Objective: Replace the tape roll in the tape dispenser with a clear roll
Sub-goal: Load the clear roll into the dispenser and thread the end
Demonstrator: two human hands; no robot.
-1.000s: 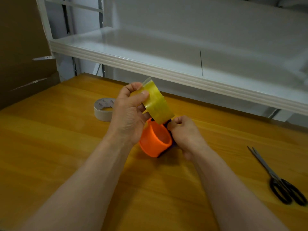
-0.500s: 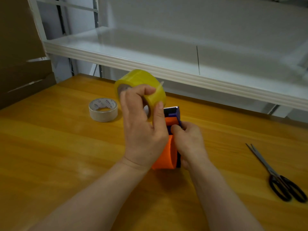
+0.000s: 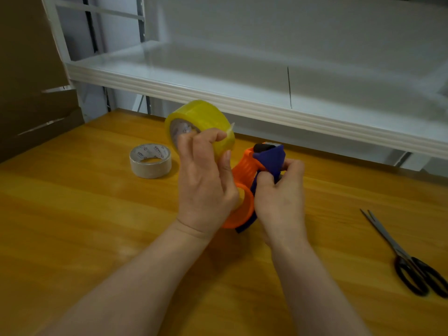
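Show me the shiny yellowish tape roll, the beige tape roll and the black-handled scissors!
shiny yellowish tape roll (image 3: 194, 111), head view, outer curved band
beige tape roll (image 3: 150, 169), head view, side wall
black-handled scissors (image 3: 417, 275), head view, handle loops

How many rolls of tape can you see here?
2. A yellowish clear roll is held up in the left hand, above the dispenser. A beige roll lies flat on the table, left of both hands.

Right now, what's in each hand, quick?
Left hand: closed on the yellowish clear tape roll, held up off the table.
Right hand: closed on the orange and blue tape dispenser.
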